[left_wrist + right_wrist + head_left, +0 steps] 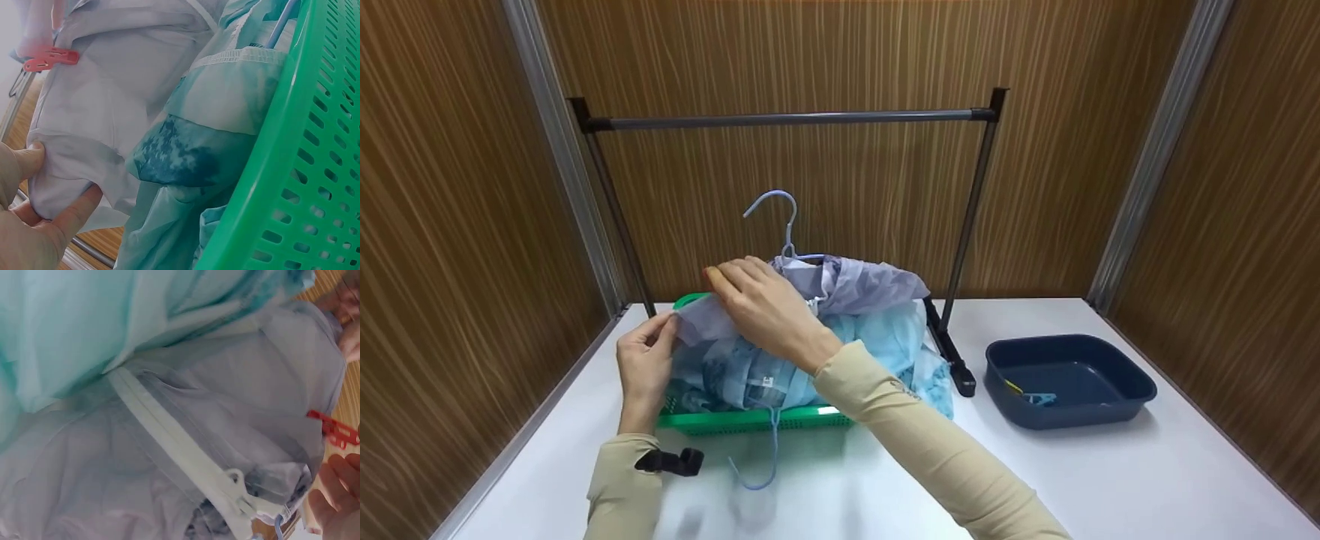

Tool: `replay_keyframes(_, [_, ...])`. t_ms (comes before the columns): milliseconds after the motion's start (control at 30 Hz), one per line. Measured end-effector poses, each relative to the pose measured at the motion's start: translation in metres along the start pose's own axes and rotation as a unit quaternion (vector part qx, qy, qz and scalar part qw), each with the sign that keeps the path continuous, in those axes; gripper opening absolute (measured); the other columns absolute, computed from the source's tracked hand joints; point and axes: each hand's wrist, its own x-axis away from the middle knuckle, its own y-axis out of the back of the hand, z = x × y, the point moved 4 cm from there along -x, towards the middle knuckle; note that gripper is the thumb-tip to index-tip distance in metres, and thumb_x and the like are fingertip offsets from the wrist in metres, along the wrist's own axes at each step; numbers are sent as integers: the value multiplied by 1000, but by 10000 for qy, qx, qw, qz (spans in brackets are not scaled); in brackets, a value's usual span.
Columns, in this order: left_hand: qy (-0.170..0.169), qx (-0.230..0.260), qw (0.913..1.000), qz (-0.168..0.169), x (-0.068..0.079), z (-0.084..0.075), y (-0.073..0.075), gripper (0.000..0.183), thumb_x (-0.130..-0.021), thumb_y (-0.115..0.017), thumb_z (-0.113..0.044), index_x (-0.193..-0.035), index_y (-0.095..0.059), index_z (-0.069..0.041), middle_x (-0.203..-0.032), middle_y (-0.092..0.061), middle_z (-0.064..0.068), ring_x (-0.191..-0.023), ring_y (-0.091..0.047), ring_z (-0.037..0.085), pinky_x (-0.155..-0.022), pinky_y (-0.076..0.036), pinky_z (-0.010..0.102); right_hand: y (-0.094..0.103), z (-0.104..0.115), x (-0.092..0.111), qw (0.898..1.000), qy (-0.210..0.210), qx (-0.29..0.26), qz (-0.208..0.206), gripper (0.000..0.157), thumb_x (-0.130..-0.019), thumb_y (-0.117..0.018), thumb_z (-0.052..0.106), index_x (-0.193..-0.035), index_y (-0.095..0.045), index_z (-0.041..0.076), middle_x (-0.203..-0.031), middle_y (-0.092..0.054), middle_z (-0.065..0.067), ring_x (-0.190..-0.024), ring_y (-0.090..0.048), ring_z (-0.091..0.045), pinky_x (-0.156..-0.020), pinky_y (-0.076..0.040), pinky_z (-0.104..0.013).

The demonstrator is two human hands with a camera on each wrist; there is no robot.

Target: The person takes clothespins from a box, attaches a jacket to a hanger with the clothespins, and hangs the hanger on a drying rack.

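A lilac zip jacket (pixel 877 285) hangs on a pale blue hanger (pixel 789 225), lying over the green basket (pixel 750 424). My left hand (pixel 645 364) pinches the jacket's left edge; in the left wrist view its thumb and fingers (pixel 76 216) grip the thin cloth. Over the jacket's shoulder reaches my right hand (pixel 769 307). Its fingertips hold a red clothespin (pixel 334 429), which bites the jacket's edge near the collar. That clothespin also shows in the left wrist view. Down the jacket's front runs a white zip (pixel 174 439).
Turquoise garments (pixel 885 337) fill the basket, and another hanger's hook (pixel 772 450) dangles over its front. Behind stands a dark clothes rack (pixel 795 118). At the right, a navy tub (pixel 1072 416) holds a blue clothespin (pixel 1040 399) and something yellow.
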Motion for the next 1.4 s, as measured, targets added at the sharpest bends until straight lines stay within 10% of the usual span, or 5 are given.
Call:
replay_keyframes(733, [101,21,9999,25,1,0,5,28,-102,-63,-11,-121,-70,8,-83,-65,-20,-81,-62,0,-77,-55,11,-8,3,67,9947,748,47,-703,30,-98,-67,16,-127,-71,10,-126,-72,-2,-123,-64,-18,-114,-45,-30])
replay_keyframes(1400, [134,129,9998,75,1,-2,4,29,-102,-63,-11,-122,-69,9,-85,-67,-19,-83,-62,1,-78,-56,13,4,-45,106,9732,131,-961,-2086,28,-84,-75,-3,-113,-75,1,-113,-74,-12,-111,-68,-25,-100,-56,-35])
